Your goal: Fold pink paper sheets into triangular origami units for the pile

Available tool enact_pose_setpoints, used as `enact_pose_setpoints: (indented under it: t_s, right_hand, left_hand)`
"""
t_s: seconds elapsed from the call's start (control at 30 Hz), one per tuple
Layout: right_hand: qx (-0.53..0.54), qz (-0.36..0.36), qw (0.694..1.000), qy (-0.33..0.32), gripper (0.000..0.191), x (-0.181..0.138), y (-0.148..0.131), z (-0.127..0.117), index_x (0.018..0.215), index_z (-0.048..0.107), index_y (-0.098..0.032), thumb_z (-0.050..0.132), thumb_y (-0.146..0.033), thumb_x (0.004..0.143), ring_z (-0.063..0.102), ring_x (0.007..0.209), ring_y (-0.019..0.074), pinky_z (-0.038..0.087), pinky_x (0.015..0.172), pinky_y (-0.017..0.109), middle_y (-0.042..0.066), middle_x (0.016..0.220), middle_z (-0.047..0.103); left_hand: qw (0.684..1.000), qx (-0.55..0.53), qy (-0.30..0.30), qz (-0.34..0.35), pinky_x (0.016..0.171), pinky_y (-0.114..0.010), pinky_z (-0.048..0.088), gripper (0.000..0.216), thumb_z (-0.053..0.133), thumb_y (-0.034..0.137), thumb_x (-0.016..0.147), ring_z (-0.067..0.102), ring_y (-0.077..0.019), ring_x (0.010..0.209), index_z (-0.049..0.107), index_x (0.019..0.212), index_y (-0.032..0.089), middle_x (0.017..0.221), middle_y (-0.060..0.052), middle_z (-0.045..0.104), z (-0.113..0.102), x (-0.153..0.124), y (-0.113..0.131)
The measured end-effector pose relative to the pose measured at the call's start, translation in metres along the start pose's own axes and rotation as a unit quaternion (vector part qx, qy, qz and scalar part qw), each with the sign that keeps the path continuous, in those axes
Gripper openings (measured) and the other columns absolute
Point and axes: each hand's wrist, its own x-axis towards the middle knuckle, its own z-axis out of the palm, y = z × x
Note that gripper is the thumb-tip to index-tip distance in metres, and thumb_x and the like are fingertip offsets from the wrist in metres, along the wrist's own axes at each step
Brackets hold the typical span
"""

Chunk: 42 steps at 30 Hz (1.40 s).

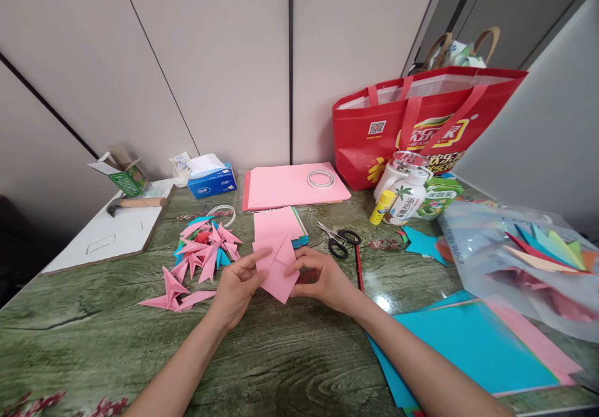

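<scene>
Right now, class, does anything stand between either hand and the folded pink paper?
Nothing visible does: the left hand and the right hand both hold the folded pink paper directly. The scissors lie beyond the right hand, not in between.

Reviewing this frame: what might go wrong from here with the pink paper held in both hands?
The pink paper could skew along its diagonal flap if the left hand and right hand pull unevenly. 
The scissors lie just beyond the right hand and might get knocked. 
The loose folded pieces beside the left hand could be bumped or crushed.
</scene>
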Motion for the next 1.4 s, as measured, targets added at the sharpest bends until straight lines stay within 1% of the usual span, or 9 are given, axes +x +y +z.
enact_pose_setpoints:
  t_s: [0.1,0.37,0.57,0.67,0.8,0.93,1.1,1.27,1.4]
  right_hand:
    - [0.005,0.007,1.000,0.002,0.022,0.000,0.003,-0.001,0.075,0.067,-0.021,0.075,-0.028,0.056,0.055,0.080,0.0171,0.048,0.059,0.025,0.003,0.089,0.056]
    - [-0.019,-0.043,0.999,-0.028,0.024,0.000,0.002,-0.001,0.085,0.069,-0.027,0.072,-0.029,0.061,0.055,0.084,0.0174,0.046,0.070,0.029,0.003,0.093,0.057]
    - [-0.046,-0.041,0.998,-0.026,0.026,0.000,0.003,0.000,0.081,0.069,-0.024,0.074,-0.033,0.057,0.054,0.077,0.0157,0.045,0.061,0.025,0.003,0.087,0.055]
    - [-0.047,-0.047,0.997,-0.026,0.022,0.000,0.004,0.000,0.079,0.069,-0.023,0.073,-0.031,0.059,0.054,0.079,0.0155,0.045,0.063,0.025,0.003,0.089,0.055]
    - [-0.068,-0.039,0.997,0.004,0.011,0.001,0.003,0.001,0.069,0.067,-0.020,0.071,-0.028,0.063,0.054,0.073,0.0136,0.042,0.063,0.024,0.002,0.081,0.056]
    - [-0.052,-0.001,0.997,0.058,0.015,0.003,0.001,0.004,0.061,0.060,-0.016,0.065,-0.029,0.069,0.053,0.063,0.0120,0.041,0.059,0.024,-0.001,0.065,0.055]
    - [0.020,0.055,0.995,0.085,0.018,0.003,0.001,0.009,0.066,0.056,-0.015,0.063,-0.031,0.069,0.052,0.054,0.0109,0.041,0.053,0.023,-0.002,0.059,0.055]
    - [0.030,0.064,0.991,0.110,0.020,0.002,0.001,0.012,0.069,0.056,-0.016,0.065,-0.034,0.067,0.052,0.053,0.0110,0.042,0.052,0.023,-0.003,0.058,0.053]
    - [0.058,0.061,0.991,0.107,0.021,0.001,0.001,0.013,0.073,0.054,-0.018,0.065,-0.035,0.067,0.051,0.051,0.0099,0.045,0.049,0.022,-0.005,0.060,0.049]
  left_hand:
    - [1.000,-0.007,-0.014,-0.015,0.064,-0.022,0.043,0.044,0.071,0.013,0.060,0.057,-0.0132,0.072,0.063,0.103,0.017,0.083,-0.005,0.068,0.002,-0.001,0.002]
    - [0.999,-0.023,0.007,-0.026,0.067,-0.023,0.045,0.041,0.073,0.015,0.058,0.058,-0.0132,0.072,0.065,0.098,0.016,0.081,-0.004,0.069,0.003,0.000,0.001]
    - [1.000,0.002,0.007,-0.020,0.065,-0.022,0.045,0.047,0.074,0.013,0.054,0.058,-0.0123,0.068,0.064,0.100,0.015,0.077,-0.003,0.068,0.003,0.001,-0.002]
    - [1.000,0.002,-0.005,-0.018,0.066,-0.024,0.045,0.053,0.074,0.012,0.055,0.057,-0.0127,0.068,0.060,0.106,0.015,0.078,-0.004,0.068,0.003,0.001,-0.002]
    - [1.000,0.016,-0.008,-0.021,0.060,-0.021,0.042,0.053,0.074,0.012,0.055,0.053,-0.0100,0.063,0.060,0.107,0.015,0.071,-0.002,0.064,0.003,0.000,-0.001]
    - [0.999,0.036,0.004,-0.004,0.053,-0.018,0.035,0.043,0.072,0.017,0.058,0.044,-0.0067,0.055,0.065,0.100,0.015,0.059,0.003,0.055,0.003,0.000,-0.001]
    - [0.999,0.050,0.006,0.017,0.052,-0.019,0.033,0.039,0.071,0.024,0.060,0.041,-0.0077,0.055,0.066,0.099,0.016,0.060,0.002,0.053,0.006,-0.002,0.001]
    - [0.998,0.054,-0.001,0.016,0.051,-0.020,0.034,0.049,0.075,0.019,0.054,0.041,-0.0079,0.052,0.064,0.102,0.016,0.053,0.005,0.047,0.012,-0.005,0.003]
    - [0.998,0.063,0.005,0.018,0.051,-0.021,0.035,0.049,0.074,0.021,0.055,0.041,-0.0081,0.052,0.064,0.103,0.015,0.053,0.005,0.044,0.015,-0.005,0.002]
